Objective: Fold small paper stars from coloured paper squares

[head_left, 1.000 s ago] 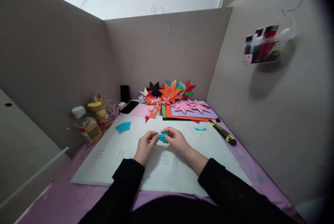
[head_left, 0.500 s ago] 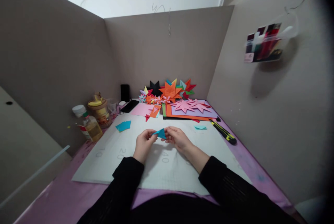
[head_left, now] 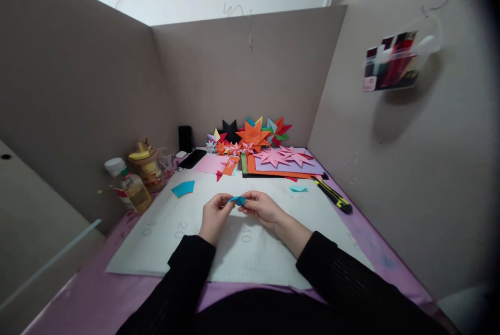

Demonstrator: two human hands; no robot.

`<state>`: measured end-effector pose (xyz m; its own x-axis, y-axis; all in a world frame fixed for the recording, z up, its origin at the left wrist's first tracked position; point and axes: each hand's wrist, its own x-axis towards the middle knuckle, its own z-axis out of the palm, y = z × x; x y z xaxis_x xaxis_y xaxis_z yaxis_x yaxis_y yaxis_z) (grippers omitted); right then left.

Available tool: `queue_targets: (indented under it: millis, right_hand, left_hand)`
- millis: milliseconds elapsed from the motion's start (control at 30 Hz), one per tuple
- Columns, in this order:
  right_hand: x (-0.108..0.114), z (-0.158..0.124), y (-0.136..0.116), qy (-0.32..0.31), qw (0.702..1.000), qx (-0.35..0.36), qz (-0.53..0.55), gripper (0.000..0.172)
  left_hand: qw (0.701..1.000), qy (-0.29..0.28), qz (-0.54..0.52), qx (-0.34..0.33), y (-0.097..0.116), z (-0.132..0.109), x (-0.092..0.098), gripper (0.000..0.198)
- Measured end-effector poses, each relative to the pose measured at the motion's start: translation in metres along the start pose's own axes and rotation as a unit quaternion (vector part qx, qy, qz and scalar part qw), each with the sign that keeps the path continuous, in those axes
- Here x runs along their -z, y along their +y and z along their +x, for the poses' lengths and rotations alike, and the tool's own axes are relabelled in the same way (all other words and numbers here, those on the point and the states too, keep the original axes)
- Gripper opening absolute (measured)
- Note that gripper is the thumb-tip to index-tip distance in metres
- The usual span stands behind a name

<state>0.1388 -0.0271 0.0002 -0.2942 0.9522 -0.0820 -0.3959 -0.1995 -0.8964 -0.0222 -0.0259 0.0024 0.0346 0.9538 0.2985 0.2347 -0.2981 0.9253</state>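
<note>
Between my two hands is a small folded piece of blue paper (head_left: 238, 200), held just above the white mat (head_left: 164, 246). My left hand (head_left: 216, 215) pinches its left end. Closed on its right end are the thumb and fingers of my right hand (head_left: 263, 207), which hide part of the paper. Off to the left lie several blue paper pieces (head_left: 183, 189), slightly fanned. A light turquoise folded paper (head_left: 298, 189) rests on the mat to the right of my hands.
At the back stand folded paper stars (head_left: 253, 134), with pink stars (head_left: 273, 157) on coloured sheets. A yellow-and-black utility knife (head_left: 332, 195) lies at the right edge. A bottle (head_left: 133, 189), a tub (head_left: 148, 168) and a phone (head_left: 192, 159) line the left. Grey panels (head_left: 242, 69) enclose the table.
The blue paper has lost its raised triangle shape and now looks flatter and narrower between my fingers. My right hand has closed in slightly toward my left. The whole view has shifted a little.
</note>
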Motion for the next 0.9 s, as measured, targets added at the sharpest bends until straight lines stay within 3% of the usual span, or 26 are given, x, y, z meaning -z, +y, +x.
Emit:
queue_targets:
  millis: [267,433,900]
  right_hand:
    - [0.001,0.002,0.001,0.015,0.981,0.098,-0.168,0.022]
    - [0.002,-0.001,-0.005,0.043,0.958,0.152,-0.239,0.014]
    - [0.001,-0.004,-0.007,0.011,0.941,0.194,-0.277,0.013]
  left_hand:
    - [0.999,-0.04,-0.008,0.002,0.002,-0.003,-0.001,0.019]
    - [0.991,-0.086,-0.084,0.053,0.007,-0.003,-0.002,0.022]
    - [0.987,-0.083,-0.114,0.072,0.008,-0.003,0.0,0.02]
